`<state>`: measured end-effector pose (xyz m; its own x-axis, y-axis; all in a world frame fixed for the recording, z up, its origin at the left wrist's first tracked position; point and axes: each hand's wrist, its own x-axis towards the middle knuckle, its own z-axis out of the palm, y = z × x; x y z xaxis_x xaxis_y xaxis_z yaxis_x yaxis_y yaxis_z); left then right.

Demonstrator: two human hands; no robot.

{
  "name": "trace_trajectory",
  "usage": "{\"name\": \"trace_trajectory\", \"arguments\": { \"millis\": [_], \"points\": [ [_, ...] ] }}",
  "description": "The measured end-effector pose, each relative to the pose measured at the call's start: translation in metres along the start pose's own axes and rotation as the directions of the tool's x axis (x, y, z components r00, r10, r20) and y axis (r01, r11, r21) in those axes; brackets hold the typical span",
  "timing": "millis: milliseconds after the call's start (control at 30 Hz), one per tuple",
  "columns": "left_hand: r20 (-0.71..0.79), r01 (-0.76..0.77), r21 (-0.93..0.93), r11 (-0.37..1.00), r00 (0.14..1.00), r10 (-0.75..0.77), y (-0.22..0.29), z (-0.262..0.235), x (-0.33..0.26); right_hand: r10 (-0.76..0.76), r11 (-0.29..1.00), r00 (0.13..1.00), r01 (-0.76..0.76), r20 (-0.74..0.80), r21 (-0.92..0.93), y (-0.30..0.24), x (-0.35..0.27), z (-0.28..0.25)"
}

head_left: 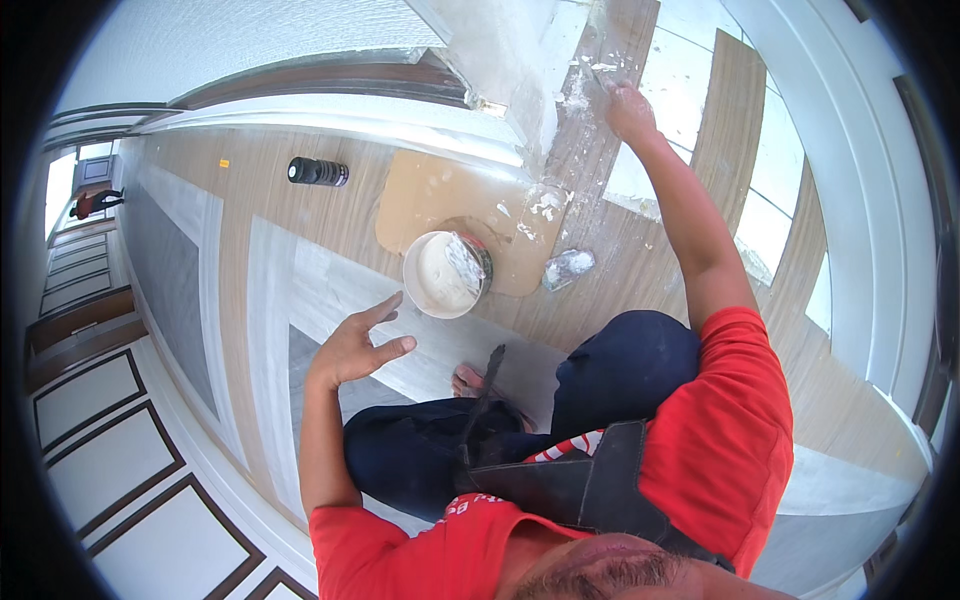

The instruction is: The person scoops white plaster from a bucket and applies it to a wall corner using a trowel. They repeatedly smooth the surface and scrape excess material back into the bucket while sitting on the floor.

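Observation:
My left hand (362, 343) hovers with thumb and fingers spread, holding nothing, just to the near left of a round bucket (411, 270). Inside the bucket is white paste (440, 272), with a whitish, crumpled-looking piece against its right inner wall. Stretched far forward, my right hand (631, 112) is closed near the wood-look floor strip (607, 45) beside the wall end. A thin greyish thing shows at its fingertips, too small to name. White crumbs and smears (575, 98) lie around there.
Under the bucket lies a tan board (408, 205), with a whitish wrapped lump (568, 269) at its right. A black bottle (318, 172) lies farther left. White tiles (678, 80) alternate with wood-look strips at the right. Another person (95, 203) stands at the far left.

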<state>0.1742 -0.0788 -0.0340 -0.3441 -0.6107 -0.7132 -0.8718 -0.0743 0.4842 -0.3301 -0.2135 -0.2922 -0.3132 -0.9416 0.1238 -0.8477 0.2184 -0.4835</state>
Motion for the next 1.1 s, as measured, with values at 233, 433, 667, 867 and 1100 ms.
{"name": "trace_trajectory", "arguments": {
  "millis": [233,433,667,867,1100],
  "points": [
    [-0.043,-0.015,-0.049,0.999,0.999,0.013,-0.006,-0.001,-0.006,0.05,0.999,0.998,-0.049,0.042,-0.017,-0.007,-0.008,0.01],
    [-0.036,-0.066,-0.01,0.998,0.997,0.066,0.001,-0.006,0.003,0.184,0.971,0.983,-0.177,-0.029,0.164,0.012,-0.022,0.006],
    [-0.014,-0.027,-0.025,0.999,1.0,0.027,-0.01,-0.006,0.015,0.29,0.835,0.907,-0.396,0.305,0.383,0.02,-0.116,-0.009],
    [0.017,-0.024,-0.016,1.0,1.0,0.024,-0.015,-0.007,0.026,0.075,0.984,0.948,-0.121,0.311,0.132,-0.004,-0.172,-0.023],
    [0.001,-0.004,-0.048,0.999,1.0,0.004,-0.023,-0.009,0.027,-0.097,0.991,0.952,0.065,0.291,0.118,-0.008,-0.171,-0.016]
  ]
}}
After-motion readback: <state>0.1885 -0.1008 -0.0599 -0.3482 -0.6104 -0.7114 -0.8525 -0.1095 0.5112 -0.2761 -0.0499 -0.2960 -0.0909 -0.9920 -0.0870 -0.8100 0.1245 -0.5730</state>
